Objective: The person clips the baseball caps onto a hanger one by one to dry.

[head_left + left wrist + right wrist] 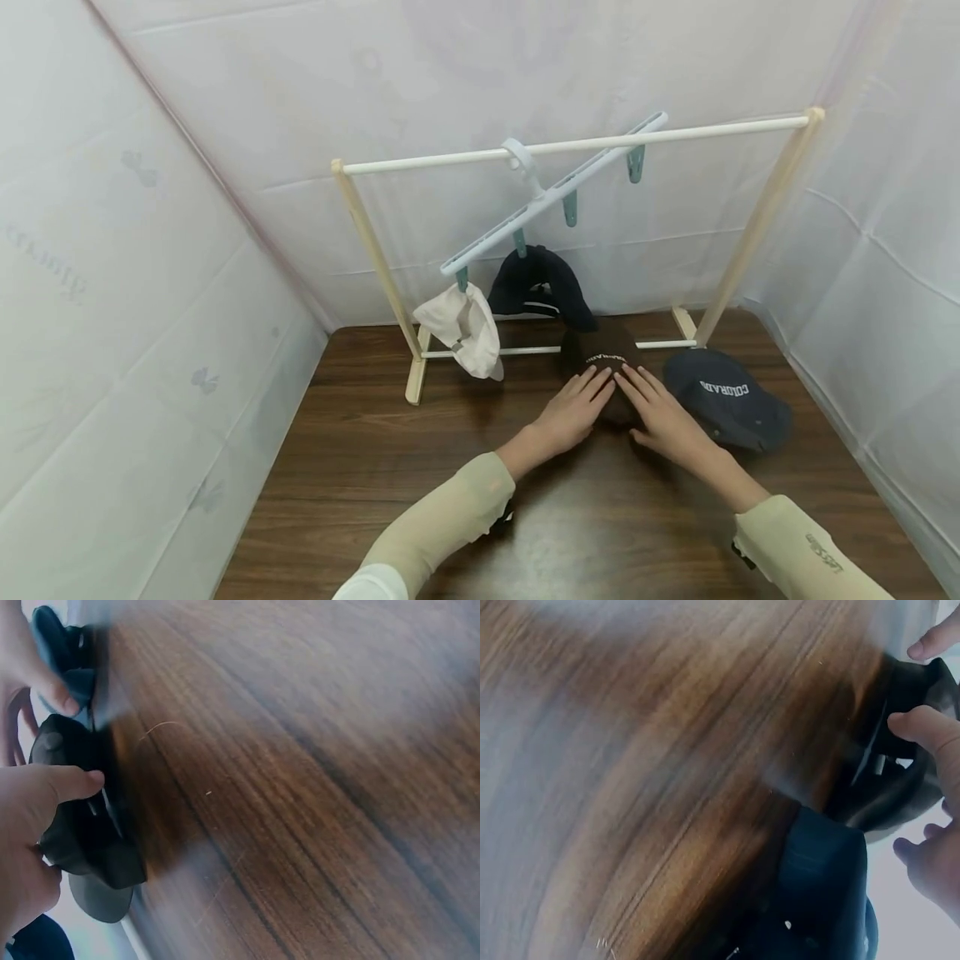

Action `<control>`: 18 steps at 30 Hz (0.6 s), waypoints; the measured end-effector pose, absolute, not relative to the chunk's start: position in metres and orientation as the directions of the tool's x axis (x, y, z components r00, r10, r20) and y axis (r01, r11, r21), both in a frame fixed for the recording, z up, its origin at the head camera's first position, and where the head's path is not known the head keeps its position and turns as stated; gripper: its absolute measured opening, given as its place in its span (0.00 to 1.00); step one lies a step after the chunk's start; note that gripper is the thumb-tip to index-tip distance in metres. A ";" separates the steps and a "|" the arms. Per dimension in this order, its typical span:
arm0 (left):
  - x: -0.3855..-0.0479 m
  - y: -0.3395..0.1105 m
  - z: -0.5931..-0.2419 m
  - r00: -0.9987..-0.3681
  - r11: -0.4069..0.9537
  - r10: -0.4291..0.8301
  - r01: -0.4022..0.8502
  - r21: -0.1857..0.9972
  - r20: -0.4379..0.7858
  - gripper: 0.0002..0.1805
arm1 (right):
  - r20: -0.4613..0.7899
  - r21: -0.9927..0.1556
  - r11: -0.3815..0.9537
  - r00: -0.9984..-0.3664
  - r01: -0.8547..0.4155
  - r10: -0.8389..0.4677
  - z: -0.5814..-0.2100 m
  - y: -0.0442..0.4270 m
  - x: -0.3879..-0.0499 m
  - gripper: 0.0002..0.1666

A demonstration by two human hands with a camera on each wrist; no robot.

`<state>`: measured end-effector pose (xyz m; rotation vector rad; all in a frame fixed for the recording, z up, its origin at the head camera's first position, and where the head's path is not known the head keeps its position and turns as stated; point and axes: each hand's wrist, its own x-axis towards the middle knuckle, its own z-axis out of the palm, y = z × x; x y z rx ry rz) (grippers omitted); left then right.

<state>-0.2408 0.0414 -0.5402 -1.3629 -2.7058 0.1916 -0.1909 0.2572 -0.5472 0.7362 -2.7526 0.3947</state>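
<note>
A dark brown cap with white lettering lies on the wooden table, under both hands. My left hand rests on its left side with straight fingers, and the right hand touches its right side, fingers spread. In the left wrist view the left thumb lies against the near edge of the brown cap. The right wrist view shows the right thumb at the same cap's near opening. Right of the hands lies a navy cap marked COLORADO.
Behind stands a rack with a white rail and wooden posts. A pale blue hanger hangs slanted from it, with several clips. A white cap and a black cap hang from its left clips. White sheeting surrounds the table.
</note>
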 end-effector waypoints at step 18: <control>-0.237 0.070 -0.542 -0.646 0.651 0.758 0.736 -0.186 0.095 0.36 | 0.330 -0.204 0.833 -0.837 -0.515 -0.437 -0.552 0.276 -0.202 0.63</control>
